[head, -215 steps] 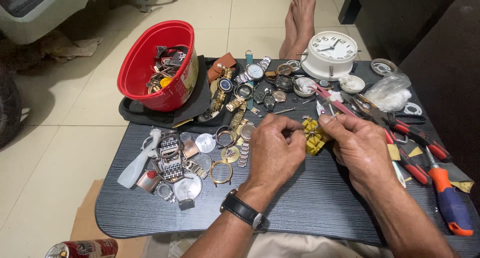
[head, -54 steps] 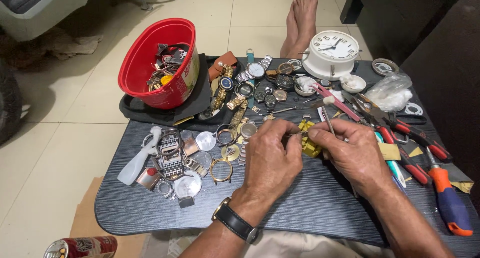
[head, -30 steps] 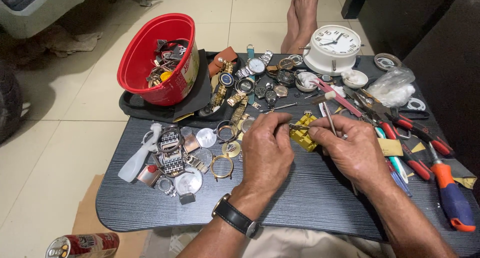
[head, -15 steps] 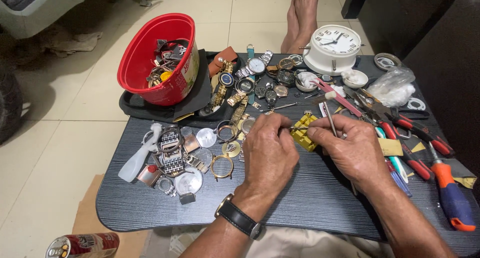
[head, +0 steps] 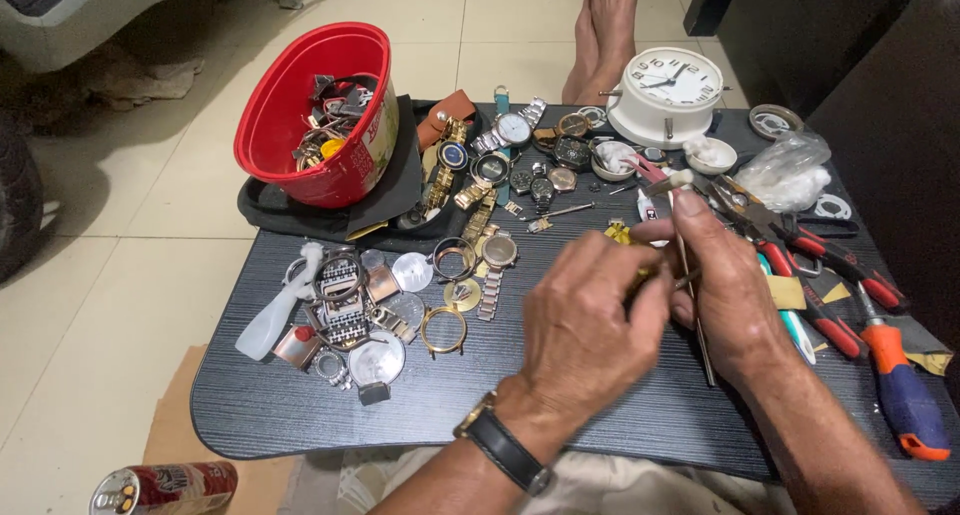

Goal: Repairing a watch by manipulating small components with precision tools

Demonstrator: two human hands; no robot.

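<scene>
The left hand (head: 590,320) and the right hand (head: 725,285) met over the middle of the dark worktop (head: 300,415). The gold watch band (head: 622,237) sat between them, mostly hidden behind the left hand; only a small yellow portion showed at the far edge of that hand, so its long axis and heading could not be determined. The left fingers were curled together, clamped on the band. The right fingers (head: 690,230) were pinched on a thin metal tool (head: 692,305), which ran near-to-far, its far end just right of the band and its near end projecting toward the person. A red bowl (head: 300,125) of parts stood far left, a white clock (head: 668,93) far right, and red-handled pliers (head: 830,265) lay right of the hands.
</scene>
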